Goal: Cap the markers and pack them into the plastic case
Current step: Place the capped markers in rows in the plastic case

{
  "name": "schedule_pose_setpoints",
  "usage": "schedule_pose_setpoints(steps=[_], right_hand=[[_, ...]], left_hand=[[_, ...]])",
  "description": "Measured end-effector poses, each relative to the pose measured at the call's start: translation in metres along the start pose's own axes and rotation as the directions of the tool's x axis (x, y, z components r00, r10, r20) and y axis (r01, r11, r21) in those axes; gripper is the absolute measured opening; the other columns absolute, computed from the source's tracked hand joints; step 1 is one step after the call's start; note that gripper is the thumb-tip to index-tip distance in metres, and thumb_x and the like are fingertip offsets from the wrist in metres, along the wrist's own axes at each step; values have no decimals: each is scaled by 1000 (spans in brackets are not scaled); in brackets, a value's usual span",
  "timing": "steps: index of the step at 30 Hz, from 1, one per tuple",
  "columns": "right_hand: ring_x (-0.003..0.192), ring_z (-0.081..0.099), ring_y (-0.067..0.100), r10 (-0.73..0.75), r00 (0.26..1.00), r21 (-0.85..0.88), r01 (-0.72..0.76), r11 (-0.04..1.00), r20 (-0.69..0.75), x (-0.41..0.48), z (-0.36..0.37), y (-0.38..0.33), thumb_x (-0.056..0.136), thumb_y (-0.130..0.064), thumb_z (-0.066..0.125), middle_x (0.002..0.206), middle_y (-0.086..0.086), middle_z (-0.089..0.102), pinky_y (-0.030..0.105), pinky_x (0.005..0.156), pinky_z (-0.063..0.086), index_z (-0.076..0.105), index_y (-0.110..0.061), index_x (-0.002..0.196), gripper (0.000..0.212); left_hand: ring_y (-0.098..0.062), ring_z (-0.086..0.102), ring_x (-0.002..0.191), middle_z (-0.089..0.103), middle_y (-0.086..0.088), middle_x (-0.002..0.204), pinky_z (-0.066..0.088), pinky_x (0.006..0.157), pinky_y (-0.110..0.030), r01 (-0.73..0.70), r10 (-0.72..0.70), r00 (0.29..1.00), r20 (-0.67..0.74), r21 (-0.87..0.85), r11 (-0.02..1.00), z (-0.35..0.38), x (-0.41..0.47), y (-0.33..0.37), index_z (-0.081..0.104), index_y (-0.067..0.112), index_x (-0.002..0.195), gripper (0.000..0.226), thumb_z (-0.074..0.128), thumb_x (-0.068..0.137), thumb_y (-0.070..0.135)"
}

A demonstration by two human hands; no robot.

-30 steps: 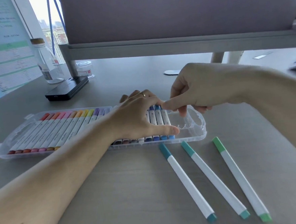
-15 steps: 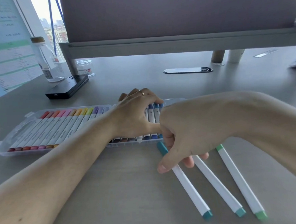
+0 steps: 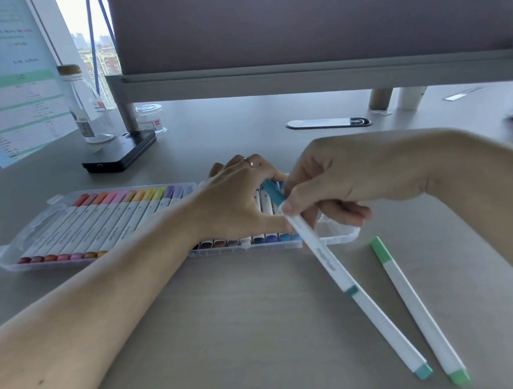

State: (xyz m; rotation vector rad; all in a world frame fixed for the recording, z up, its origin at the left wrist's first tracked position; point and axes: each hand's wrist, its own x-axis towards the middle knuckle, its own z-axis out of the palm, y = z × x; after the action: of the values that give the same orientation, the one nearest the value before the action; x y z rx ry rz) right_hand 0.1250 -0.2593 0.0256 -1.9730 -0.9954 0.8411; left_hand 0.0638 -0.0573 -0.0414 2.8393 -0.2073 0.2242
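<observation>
A clear plastic case (image 3: 24, 241) lies open across the table, with a row of capped markers from red through purple to blue. My left hand (image 3: 240, 201) lies spread over the markers in the case's middle, thumb along their near ends. My right hand (image 3: 339, 176) pinches a dark teal capped marker (image 3: 323, 250) just below its cap and holds it tilted above the case's right end, where the slots (image 3: 340, 234) are bare. On the table to the right lie an aqua capped marker (image 3: 389, 334), partly behind the held one, and a green capped marker (image 3: 414, 301).
A black box (image 3: 119, 153), a glass bottle (image 3: 87, 115) and a small jar (image 3: 151, 118) stand at the back left beside a tilted printed sheet (image 3: 14, 89). A grey shelf (image 3: 301, 75) overhangs the back. A cable port (image 3: 327, 123) sits mid-table.
My right hand went from the case down to the table, took the leftmost loose marker and lifted it toward the case's right end. My left hand stayed on the packed markers.
</observation>
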Motion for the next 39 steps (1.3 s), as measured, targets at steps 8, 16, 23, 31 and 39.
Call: schedule_pose_setpoints(steps=[8, 16, 23, 31, 39], right_hand=[[43, 48, 10, 70, 983, 245, -27, 969, -167, 11, -12, 23, 100, -18, 57, 94, 13, 78, 17, 42, 42, 70, 4, 106, 26], [46, 45, 7, 162, 958, 288, -90, 953, -236, 14, -21, 36, 97, -12, 63, 101, 6, 79, 13, 43, 40, 76, -7, 103, 16], [42, 42, 6, 218, 936, 267, -143, 953, -276, 19, -20, 41, 94, -13, 67, 97, 7, 79, 15, 42, 32, 77, -3, 103, 16], [38, 40, 7, 224, 939, 153, -189, 970, -262, 25, -6, 33, 97, -19, 67, 96, 6, 80, 15, 37, 33, 77, -5, 95, 18], [38, 33, 7, 212, 937, -32, -230, 973, -277, 23, 1, 29, 97, -27, 68, 78, -1, 79, 19, 43, 28, 80, -9, 101, 22]], left_hand=[[-1, 38, 116, 47, 21, 130, 33, 98, -32, 26, -30, 998, 61, 72, 997, -4, 1, 4, 49, 41, 136, 98, 40, 58, 99], [-1, 39, 118, 44, 22, 131, 36, 100, -33, 28, -35, 997, 67, 100, 995, -6, -2, 3, 49, 39, 141, 103, 38, 59, 101], [-1, 39, 115, 45, 23, 124, 34, 103, -36, 29, -34, 998, 46, 101, 994, -9, -5, -2, 53, 37, 139, 92, 35, 70, 95], [-3, 39, 132, 43, 17, 147, 31, 111, -36, 18, -20, 998, -67, -33, 999, -7, -5, 8, 23, 42, 156, 92, 35, 78, 89], [-5, 36, 133, 39, 16, 149, 29, 114, -37, 4, -4, 1000, -5, 40, 999, -3, -4, 9, 26, 38, 158, 114, 55, 63, 94]])
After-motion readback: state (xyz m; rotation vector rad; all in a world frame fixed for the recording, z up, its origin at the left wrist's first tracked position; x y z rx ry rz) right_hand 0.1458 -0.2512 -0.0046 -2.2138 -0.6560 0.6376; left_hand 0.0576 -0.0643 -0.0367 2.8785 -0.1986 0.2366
